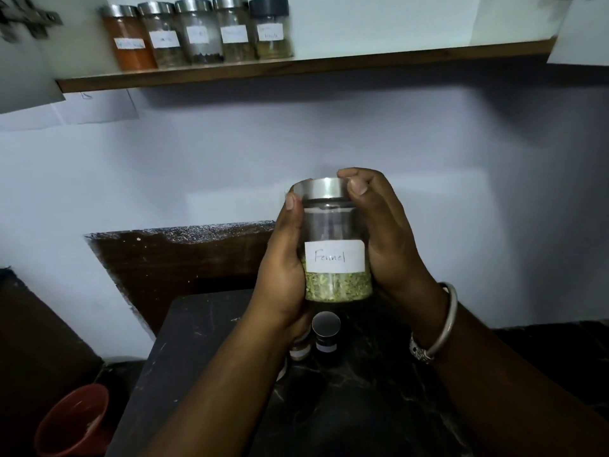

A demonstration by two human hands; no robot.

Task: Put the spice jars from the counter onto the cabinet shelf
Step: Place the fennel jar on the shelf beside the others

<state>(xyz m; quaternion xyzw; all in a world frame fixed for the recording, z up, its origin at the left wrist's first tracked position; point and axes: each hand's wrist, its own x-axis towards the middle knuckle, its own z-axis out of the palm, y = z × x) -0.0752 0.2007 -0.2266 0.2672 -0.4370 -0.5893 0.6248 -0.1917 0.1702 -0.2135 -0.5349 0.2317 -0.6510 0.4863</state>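
Head cam: left hand [283, 275] and right hand [385, 239] are both gripping the Fennel jar [333, 245] mid-frame, blocking two small jars [324, 331] on the dark counter [204, 351]; five jars [197, 33] are sitting on the shelf [329, 62] upper left.

One view only, from the camera on my head, wide-angle, facing the wall straight ahead and tilted down. My hands, left [283, 275] and right [389, 239], sit close to the lens, middle of frame, with the jar [334, 245] between them. The bench [211, 341] fills the bottom, right under me. The shelf [362, 62] runs across the top edge, farther off and above. The edges bend with the wide lens. No second view to compare.
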